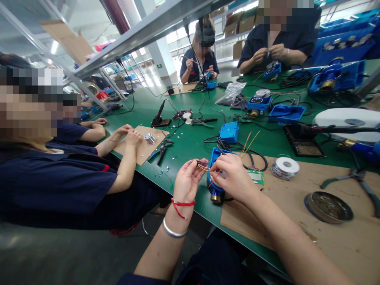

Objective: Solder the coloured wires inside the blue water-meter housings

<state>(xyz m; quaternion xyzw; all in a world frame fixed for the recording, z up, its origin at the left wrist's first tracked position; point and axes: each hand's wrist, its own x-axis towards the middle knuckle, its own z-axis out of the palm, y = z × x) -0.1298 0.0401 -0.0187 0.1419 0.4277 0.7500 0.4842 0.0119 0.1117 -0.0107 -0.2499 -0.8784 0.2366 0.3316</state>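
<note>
My left hand [187, 179] is closed in a pinch on the dark end of a cable, from which thin coloured wires [203, 168] fan out to the right. My right hand [230, 174] pinches at the free side of these wires; its fingertips partly hide which strand they grip. Right under both hands lies a blue meter [212, 157] with an open housing and a brass threaded end [216, 198]. A green circuit board [255, 177] rests just beyond my right wrist. Behind it a blue cover [228, 132] lies among looped black cable [255, 156].
On the brown board at right are a solder spool [285, 168], a round tin [329, 207] and green-handled pliers [356, 178]. A soldering iron stand [304, 140] is behind them. Wire strippers [162, 149] lie left. A co-worker's hands [130, 134] are close at left; others sit opposite.
</note>
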